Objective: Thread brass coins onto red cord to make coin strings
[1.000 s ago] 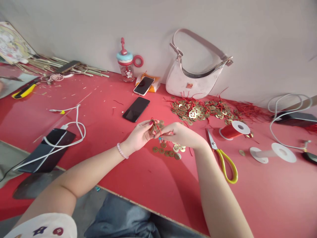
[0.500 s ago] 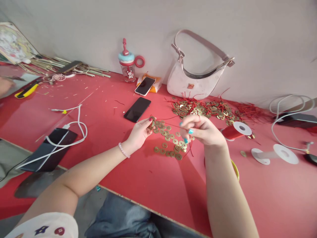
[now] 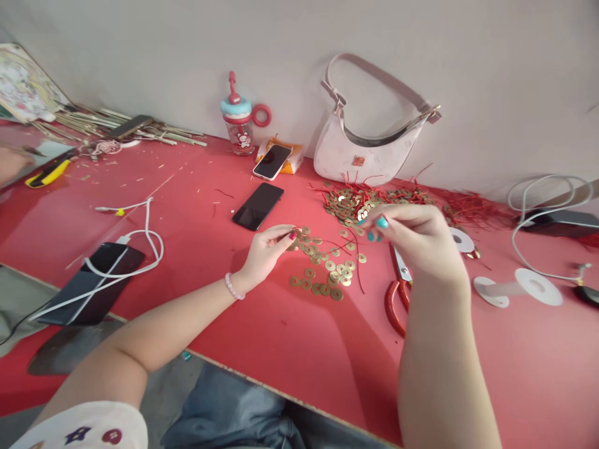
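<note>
My left hand (image 3: 269, 252) is closed, pinching a brass coin with a square of cord at its edge partly hidden by the thumb. From there a thin red cord (image 3: 327, 242) runs loosely to the right over the table. My right hand (image 3: 409, 234) is raised, its fingertips pressed together; whether the cord's end is between them I cannot make out. Several loose brass coins (image 3: 336, 294) with holes lie between and below the hands. Behind my right hand is a pile of coins tied with red cord (image 3: 344, 209). Red-handled scissors (image 3: 392, 308) lie beside my right forearm.
A black phone (image 3: 258, 206) and a white-edged phone (image 3: 272, 162) lie beyond my left hand, near a lidded cup (image 3: 241, 134). A white handbag (image 3: 365, 156) stands against the wall. An empty spool (image 3: 538, 287) lies right. Another person's hand (image 3: 13, 165) shows far left.
My right hand has moved right and slightly up, away from the left, uncovering the scissors. The cord between the hands now hangs slack. My left hand has turned slightly, its thumb lower.
</note>
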`<state>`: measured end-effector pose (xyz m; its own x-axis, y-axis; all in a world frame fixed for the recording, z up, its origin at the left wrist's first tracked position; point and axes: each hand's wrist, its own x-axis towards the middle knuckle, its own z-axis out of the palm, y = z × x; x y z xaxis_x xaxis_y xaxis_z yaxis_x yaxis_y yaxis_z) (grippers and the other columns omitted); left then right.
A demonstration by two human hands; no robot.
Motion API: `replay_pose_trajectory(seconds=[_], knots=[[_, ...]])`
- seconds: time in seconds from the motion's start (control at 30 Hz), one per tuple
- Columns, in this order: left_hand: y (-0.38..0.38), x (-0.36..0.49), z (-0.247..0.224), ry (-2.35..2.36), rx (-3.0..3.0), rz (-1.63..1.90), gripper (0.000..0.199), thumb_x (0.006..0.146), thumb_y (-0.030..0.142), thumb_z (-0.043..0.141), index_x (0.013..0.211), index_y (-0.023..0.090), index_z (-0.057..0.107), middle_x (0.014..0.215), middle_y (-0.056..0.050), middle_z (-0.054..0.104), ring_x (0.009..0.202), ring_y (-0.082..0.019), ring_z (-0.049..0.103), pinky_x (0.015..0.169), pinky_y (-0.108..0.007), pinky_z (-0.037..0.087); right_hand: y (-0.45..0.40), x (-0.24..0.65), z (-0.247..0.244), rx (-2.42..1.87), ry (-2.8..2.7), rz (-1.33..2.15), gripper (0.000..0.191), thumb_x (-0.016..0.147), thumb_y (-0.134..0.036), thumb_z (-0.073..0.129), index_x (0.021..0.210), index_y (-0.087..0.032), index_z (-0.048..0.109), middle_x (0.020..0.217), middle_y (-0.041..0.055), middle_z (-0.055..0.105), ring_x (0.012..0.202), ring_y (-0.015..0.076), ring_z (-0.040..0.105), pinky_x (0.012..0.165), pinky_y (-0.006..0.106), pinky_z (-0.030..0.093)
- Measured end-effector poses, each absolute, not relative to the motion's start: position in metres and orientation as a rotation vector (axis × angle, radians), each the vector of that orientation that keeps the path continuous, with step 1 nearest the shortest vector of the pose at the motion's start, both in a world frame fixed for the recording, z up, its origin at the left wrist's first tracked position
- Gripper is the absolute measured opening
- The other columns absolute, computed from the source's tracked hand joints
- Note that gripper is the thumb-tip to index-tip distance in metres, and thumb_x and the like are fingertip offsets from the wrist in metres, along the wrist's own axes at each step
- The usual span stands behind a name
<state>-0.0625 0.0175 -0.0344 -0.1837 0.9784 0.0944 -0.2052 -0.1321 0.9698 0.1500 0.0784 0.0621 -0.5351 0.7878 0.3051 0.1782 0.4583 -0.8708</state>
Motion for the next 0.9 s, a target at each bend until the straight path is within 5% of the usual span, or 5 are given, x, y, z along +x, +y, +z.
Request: replay_pose_trajectory(seconds=[0.1,0.23,0.7,0.9], knots=[[0.015,-0.061,-0.032,1.100,1.111,1.519,0.021,0.074,0.031,0.064,0.089,0.016,0.068,0.100,-0.007,0.064,0.081,-0.014,0.061,0.071,-0.028,0.055,0.073,0.136,0.071,-0.934,-2.326,0.922,0.019,0.078,-0.033,0.052,0.068,-0.020,0.061,0.075,0.0038,0.058,0.068,0.0143,0.052,0.063,0.028,0.041],[0.014,-0.062,-0.033,1.126,1.178,1.535,0.018,0.076,0.028,0.062,0.089,0.017,0.068,0.100,-0.007,0.064,0.082,-0.014,0.062,0.070,-0.025,0.055,0.068,0.122,0.070,-0.963,-2.592,0.929,0.019,0.077,-0.024,0.046,0.062,-0.017,0.055,0.063,0.0006,0.053,0.058,0.0107,0.047,0.056,0.024,0.036],[0.012,-0.060,-0.035,1.121,1.203,1.513,0.020,0.076,0.029,0.062,0.090,0.017,0.068,0.101,-0.007,0.062,0.086,-0.017,0.061,0.072,-0.030,0.057,0.067,0.118,0.061,-1.030,-2.664,1.013,0.026,0.076,-0.026,0.042,0.051,-0.017,0.036,0.050,-0.0039,0.031,0.044,0.0058,0.030,0.042,0.021,0.022],[0.011,-0.060,-0.035,1.116,1.327,1.495,0.017,0.079,0.027,0.059,0.090,0.017,0.068,0.096,-0.007,0.062,0.080,-0.015,0.061,0.070,-0.028,0.055,0.069,0.117,0.058,-1.065,-2.651,0.965,0.020,0.072,-0.020,0.043,0.053,-0.018,0.045,0.050,-0.0036,0.039,0.047,0.0074,0.038,0.045,0.021,0.026]])
